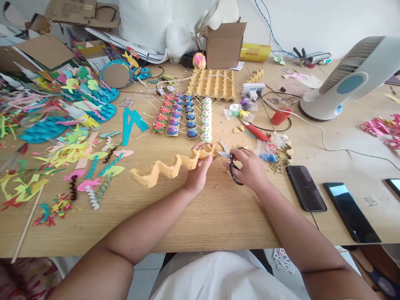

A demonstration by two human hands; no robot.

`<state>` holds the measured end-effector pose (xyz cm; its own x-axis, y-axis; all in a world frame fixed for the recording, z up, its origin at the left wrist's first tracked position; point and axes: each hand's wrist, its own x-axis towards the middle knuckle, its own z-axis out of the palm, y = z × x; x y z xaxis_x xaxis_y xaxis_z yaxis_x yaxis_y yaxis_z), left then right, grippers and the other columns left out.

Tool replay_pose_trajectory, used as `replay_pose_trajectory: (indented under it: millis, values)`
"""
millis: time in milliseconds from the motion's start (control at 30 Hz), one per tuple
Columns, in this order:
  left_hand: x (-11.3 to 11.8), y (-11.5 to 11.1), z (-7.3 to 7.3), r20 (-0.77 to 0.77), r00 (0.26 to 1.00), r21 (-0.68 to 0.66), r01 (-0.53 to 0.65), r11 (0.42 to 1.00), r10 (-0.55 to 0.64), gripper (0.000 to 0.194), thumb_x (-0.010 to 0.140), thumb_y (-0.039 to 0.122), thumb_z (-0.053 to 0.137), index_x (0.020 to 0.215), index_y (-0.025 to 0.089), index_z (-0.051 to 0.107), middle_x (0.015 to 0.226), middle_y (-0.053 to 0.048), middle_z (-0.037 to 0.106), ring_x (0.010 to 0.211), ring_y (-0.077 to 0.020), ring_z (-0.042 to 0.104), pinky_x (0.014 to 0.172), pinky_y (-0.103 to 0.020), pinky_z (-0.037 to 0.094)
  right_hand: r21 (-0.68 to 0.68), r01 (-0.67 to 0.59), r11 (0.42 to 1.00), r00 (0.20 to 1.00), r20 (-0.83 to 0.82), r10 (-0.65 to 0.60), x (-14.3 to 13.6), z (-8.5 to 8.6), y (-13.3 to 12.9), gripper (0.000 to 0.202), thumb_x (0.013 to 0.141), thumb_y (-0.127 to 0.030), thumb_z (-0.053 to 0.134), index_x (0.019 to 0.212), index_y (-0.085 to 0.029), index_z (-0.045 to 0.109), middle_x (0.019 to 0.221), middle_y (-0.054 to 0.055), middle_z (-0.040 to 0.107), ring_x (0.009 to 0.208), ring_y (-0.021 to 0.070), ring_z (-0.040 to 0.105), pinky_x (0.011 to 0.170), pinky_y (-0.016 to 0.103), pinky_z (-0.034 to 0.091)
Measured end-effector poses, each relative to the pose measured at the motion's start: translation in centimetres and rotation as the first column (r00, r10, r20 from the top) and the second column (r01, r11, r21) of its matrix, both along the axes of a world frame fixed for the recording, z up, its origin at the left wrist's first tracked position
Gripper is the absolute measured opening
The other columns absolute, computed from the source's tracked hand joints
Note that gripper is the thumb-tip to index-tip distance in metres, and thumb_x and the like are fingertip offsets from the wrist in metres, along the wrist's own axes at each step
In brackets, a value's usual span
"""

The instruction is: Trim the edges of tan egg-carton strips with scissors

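A long wavy strip of tan egg carton (170, 167) is held above the table by my left hand (200, 171), fingers wrapped round it towards its right end. My right hand (250, 168) grips black-handled scissors (233, 166). Their blades are apart at the strip's right end; whether they touch the carton I cannot tell. Just beyond my hands stand painted egg-carton strips in rows: a red and green one (162, 113), a purple one (175, 114), a blue one (190, 116) and a white-green one (206, 118). Several have thin sticks poking out.
Behind the rows lies an uncut egg tray (215, 85). Carton scraps (283, 156), a red cup (280, 115) and a white fan (343, 79) are to the right, with a phone (306, 188) nearer. Paper cutouts (90, 183) and a glue bottle (79, 114) cover the left.
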<state>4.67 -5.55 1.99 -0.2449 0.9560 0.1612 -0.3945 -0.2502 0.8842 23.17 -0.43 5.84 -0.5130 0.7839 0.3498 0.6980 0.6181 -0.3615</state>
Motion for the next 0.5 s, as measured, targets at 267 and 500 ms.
replay_pose_trajectory:
  millis: [267,500]
  values:
    - [-0.04,-0.18,0.58,-0.089,0.996,0.0,-0.028,1.0,0.028,0.044,0.091,0.054,0.068,0.124,0.029,0.053,0.144,-0.007,0.062,0.13,-0.0239,0.062,0.105,-0.04,0.055,-0.046,0.014,0.999,0.996,0.092,-0.01,-0.32,0.67,-0.46,0.037,0.097,-0.054,0.056,0.113,-0.023,0.07,0.088,0.007,0.074,0.082,0.0232,0.062,0.066,0.031,0.034]
    - [0.04,-0.31,0.72,-0.1,0.994,0.035,-0.048,0.998,0.052,0.036,0.095,0.05,0.065,0.124,0.03,0.054,0.144,-0.006,0.062,0.128,-0.022,0.063,0.107,-0.039,0.054,-0.097,0.068,0.993,0.996,0.062,-0.062,-0.77,0.52,-0.94,0.042,0.096,-0.058,0.056,0.113,-0.022,0.07,0.078,0.005,0.07,0.072,0.0209,0.06,0.061,0.03,0.03]
